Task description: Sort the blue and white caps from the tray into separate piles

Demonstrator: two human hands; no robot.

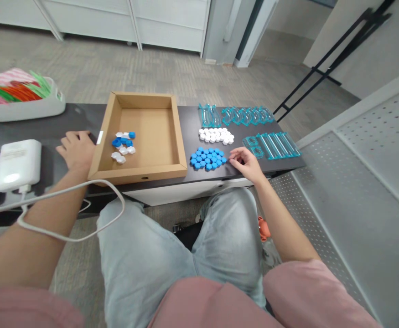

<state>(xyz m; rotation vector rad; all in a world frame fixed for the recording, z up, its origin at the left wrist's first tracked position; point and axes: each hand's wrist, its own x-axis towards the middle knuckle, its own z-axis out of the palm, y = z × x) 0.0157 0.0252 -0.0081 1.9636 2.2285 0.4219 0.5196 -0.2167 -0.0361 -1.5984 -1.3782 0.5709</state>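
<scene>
My left hand (77, 149) lies flat on the dark table (189, 120), fingers stretched out, just left of a shallow cardboard tray (172, 136). Inside the tray lie several blue and white hexagon pieces (123, 146). My right hand (247, 163) rests on the table's front right part, fingers curled in a pinch beside the right edge of a cluster of blue hexagon pieces (208, 158). Whether it holds a piece is hidden. A cluster of white hexagon pieces (216, 135) lies behind the blue ones.
Clear teal plastic parts (240, 115) line the back right of the table, more teal tubes (276, 145) at the right edge. A white charger block (18, 165) with a cable (83, 187) sits left. A white bin of coloured strips (18, 93) stands far left.
</scene>
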